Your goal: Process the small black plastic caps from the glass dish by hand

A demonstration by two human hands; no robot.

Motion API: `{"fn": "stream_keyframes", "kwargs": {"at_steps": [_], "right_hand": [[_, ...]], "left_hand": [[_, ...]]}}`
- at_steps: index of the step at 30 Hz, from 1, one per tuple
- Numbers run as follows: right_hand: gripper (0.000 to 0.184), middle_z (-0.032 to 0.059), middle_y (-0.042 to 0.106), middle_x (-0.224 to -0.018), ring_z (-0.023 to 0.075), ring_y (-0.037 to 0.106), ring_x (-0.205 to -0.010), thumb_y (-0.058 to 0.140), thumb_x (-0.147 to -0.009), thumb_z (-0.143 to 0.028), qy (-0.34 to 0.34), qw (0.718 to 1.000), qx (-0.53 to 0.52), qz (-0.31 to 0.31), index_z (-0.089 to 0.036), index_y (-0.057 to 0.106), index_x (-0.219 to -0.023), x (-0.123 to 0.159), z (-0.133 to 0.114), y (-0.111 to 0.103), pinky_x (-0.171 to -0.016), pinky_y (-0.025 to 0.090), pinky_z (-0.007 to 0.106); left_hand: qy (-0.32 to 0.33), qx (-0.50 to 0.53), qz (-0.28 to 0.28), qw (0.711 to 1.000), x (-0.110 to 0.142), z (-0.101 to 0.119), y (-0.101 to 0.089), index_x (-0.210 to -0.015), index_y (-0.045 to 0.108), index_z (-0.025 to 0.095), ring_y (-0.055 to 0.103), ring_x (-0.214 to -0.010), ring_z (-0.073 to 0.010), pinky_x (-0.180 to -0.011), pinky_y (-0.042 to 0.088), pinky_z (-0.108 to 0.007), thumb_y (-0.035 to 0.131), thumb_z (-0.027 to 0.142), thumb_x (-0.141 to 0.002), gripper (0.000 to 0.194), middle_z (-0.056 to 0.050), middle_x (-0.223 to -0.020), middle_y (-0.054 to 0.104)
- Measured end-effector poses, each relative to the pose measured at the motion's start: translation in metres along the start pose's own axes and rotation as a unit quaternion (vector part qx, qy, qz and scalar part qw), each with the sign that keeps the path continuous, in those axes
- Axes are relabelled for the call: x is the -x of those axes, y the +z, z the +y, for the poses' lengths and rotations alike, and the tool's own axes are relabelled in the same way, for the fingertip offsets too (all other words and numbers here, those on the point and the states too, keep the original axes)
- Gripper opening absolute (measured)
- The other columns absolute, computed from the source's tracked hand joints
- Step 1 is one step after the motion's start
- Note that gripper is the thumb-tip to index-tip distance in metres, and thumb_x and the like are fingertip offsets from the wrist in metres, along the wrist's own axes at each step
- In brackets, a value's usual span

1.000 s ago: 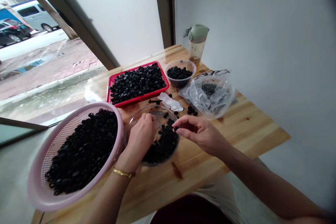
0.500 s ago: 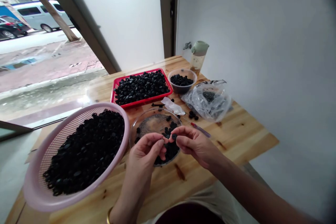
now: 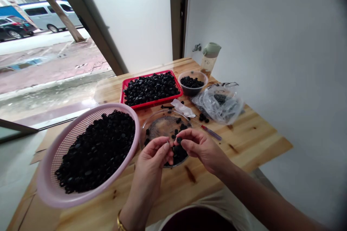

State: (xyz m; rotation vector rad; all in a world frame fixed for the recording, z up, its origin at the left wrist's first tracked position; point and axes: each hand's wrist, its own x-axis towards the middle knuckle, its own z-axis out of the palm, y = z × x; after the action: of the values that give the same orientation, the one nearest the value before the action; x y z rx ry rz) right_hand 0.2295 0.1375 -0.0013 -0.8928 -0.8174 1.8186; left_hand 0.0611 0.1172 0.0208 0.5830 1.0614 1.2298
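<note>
My right hand [image 3: 199, 146] pinches a small black round piece [image 3: 179, 140] with a hole in its middle, between thumb and forefinger. Close beside it, my left hand [image 3: 155, 155] is closed in a pinch; what lies between its fingertips is too small to make out. Both hands are over a clear round tray [image 3: 142, 124] holding many similar black pieces [image 3: 180, 154], partly hidden by my fingers. To the left stands a pink plastic basket [image 3: 45, 187], heaped with black ring-like parts [image 3: 100, 148].
Behind the tray are a red basket [image 3: 151, 104] of shiny black pieces, a plastic tub [image 3: 193, 88] and a clear plastic bag [image 3: 229, 110]. White tissue [image 3: 183, 109], a red-tipped pen-like tool [image 3: 211, 132] and loose black pieces [image 3: 203, 117] lie nearby. A pitcher [image 3: 210, 57] stands near the wall.
My view has turned slightly left, so the table and its things sit further right in the picture. Both hands remain pinched close together over the tray.
</note>
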Motion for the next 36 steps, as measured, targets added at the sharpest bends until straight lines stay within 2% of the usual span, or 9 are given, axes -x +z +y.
{"fn": "stream_keyframes", "kwargs": {"at_steps": [3, 7, 10, 13, 18, 36], "right_hand": [[0.038, 0.0021, 0.074, -0.083, 0.0063, 0.037, -0.054, 0.093, -0.069, -0.043, 0.004, 1.000, -0.020, -0.002, -0.020, 0.076, -0.094, -0.001, 0.002, -0.002, -0.050, 0.024, 0.022], [0.036, 0.0003, 0.071, -0.080, 0.0061, 0.036, -0.053, 0.093, -0.069, -0.041, -0.001, 1.000, -0.024, -0.001, -0.020, 0.077, -0.092, -0.002, 0.003, -0.005, -0.049, 0.022, 0.022], [0.033, -0.0015, 0.068, -0.077, 0.0061, 0.039, -0.054, 0.094, -0.069, -0.040, -0.009, 1.000, -0.006, -0.005, -0.020, 0.078, -0.091, 0.000, 0.004, -0.006, -0.050, 0.026, 0.022], [0.030, -0.0022, 0.068, -0.077, 0.0076, 0.047, -0.059, 0.093, -0.071, -0.036, -0.028, 0.999, 0.009, -0.023, -0.021, 0.079, -0.092, 0.001, 0.004, -0.008, -0.056, 0.036, 0.022], [0.026, -0.0015, 0.071, -0.080, 0.0116, 0.060, -0.072, 0.092, -0.073, -0.033, -0.049, 0.997, 0.030, -0.046, -0.021, 0.080, -0.092, 0.003, 0.003, -0.007, -0.071, 0.048, 0.024], [0.021, -0.0017, 0.075, -0.084, 0.0112, 0.069, -0.077, 0.092, -0.076, -0.030, -0.066, 0.994, 0.039, -0.072, -0.023, 0.080, -0.092, 0.001, 0.009, -0.003, -0.075, 0.057, 0.023]], "left_hand": [[0.031, -0.044, -0.005, 0.999, 0.002, -0.002, -0.001, -0.088, 0.078, 0.016, 0.062, -0.060, -0.0102, -0.052, 0.050, -0.019, 0.090, 0.032, -0.071, 0.027, 0.000, -0.069, 0.070], [0.107, -0.161, -0.050, 0.980, 0.008, -0.002, 0.001, -0.093, 0.079, 0.018, 0.062, -0.062, -0.0080, -0.062, 0.052, -0.020, 0.075, 0.029, -0.089, 0.012, 0.001, -0.077, 0.068], [0.142, -0.208, -0.060, 0.966, 0.012, 0.001, 0.007, -0.101, 0.076, 0.019, 0.063, -0.064, -0.0090, -0.063, 0.054, -0.021, 0.073, 0.024, -0.088, 0.014, 0.001, -0.081, 0.067], [0.136, -0.193, -0.046, 0.971, 0.014, 0.005, 0.013, -0.108, 0.068, 0.019, 0.063, -0.062, -0.0103, -0.058, 0.055, -0.021, 0.076, 0.022, -0.082, 0.027, 0.003, -0.077, 0.067], [0.123, -0.177, -0.044, 0.975, 0.012, 0.009, 0.015, -0.107, 0.063, 0.018, 0.063, -0.060, -0.0096, -0.056, 0.055, -0.020, 0.077, 0.023, -0.080, 0.031, 0.004, -0.075, 0.067], [0.132, -0.197, -0.033, 0.971, 0.013, 0.010, 0.001, -0.108, 0.062, 0.019, 0.063, -0.060, -0.0104, -0.057, 0.056, -0.021, 0.075, 0.023, -0.080, 0.031, 0.004, -0.075, 0.066]]}}
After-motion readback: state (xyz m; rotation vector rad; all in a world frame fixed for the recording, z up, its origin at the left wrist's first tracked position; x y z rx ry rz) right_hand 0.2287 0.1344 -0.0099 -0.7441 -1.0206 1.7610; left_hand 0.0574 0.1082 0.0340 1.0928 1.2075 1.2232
